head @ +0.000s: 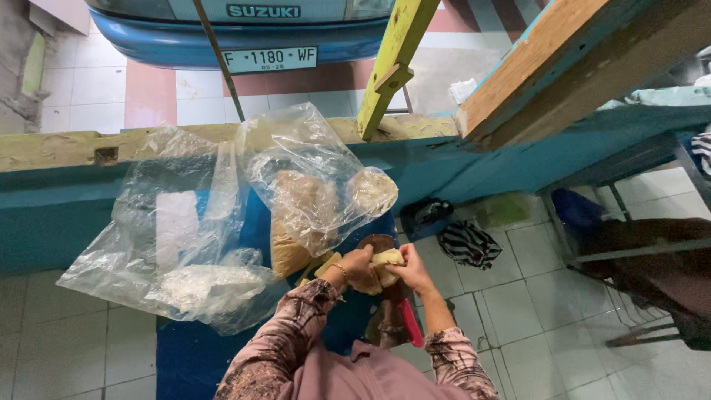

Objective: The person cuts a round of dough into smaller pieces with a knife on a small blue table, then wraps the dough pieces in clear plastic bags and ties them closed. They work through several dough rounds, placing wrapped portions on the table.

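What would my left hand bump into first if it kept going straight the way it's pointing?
Probably the pale yellow lump it already touches, pinched between your left hand and right hand. Past that sits the right hand itself. Depth is hard to judge from above.

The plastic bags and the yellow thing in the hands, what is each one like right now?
Left hand: closed around the yellow lump.
Right hand: pinching the same lump.
Yellow lump: held up between both hands.
Filled plastic bag: open, crumpled, holding tan pieces.
Flat plastic bag: lying spread out, nearly empty.
Striped cloth: crumpled on the floor.
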Demonstrator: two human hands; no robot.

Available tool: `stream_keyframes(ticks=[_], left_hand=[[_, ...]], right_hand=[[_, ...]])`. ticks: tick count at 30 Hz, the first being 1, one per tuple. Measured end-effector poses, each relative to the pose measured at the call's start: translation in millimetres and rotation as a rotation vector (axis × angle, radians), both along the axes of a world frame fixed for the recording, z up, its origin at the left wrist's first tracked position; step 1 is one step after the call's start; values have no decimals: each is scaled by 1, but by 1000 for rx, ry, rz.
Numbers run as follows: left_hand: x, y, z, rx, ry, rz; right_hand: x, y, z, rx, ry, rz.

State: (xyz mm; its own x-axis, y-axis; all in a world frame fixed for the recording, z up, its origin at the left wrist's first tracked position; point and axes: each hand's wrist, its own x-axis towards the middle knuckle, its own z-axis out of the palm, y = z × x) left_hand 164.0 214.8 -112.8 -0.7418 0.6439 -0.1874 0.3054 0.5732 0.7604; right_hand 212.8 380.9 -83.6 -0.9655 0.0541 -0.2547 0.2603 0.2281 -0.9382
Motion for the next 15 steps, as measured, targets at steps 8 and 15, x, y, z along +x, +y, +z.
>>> stream_keyframes(ticks=[8, 15], left_hand=[[2, -17, 12, 139, -69, -60], [52, -45, 4, 513, -391, 304]], right_hand=[[29, 32, -12, -537, -115, -164], [61, 28, -38, -1014, -61, -191]])
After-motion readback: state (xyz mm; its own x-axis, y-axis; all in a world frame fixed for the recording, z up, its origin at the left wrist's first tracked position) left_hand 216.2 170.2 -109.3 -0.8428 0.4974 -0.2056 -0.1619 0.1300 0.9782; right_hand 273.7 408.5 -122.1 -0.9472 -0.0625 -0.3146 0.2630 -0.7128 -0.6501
